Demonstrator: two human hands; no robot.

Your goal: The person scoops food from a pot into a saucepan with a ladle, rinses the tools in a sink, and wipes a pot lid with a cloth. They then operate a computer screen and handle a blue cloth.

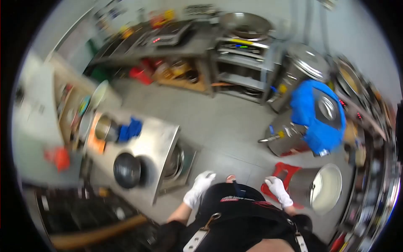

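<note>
My left hand [202, 185], in a white glove, hangs beside my body in the lower middle, right of a steel table [157, 140]. Its fingers reach loosely forward and hold nothing that I can see. On the other side hangs my right hand [277, 190], also white-gloved, with fingers loosely bent. It appears in front of a red plastic stool [285, 172]; whether they touch I cannot tell. Next to the stool is a large steel pot [304, 185] with pale contents. Motion blurs the view.
A black bowl-like object [127, 170], a steel pot [103, 127] and a blue cloth [130, 129] are on the steel table. A lidded steel barrel [287, 130] draped with a blue cover [315, 138] stands ahead right. Farther back are a wok [245, 25] and a counter [126, 48].
</note>
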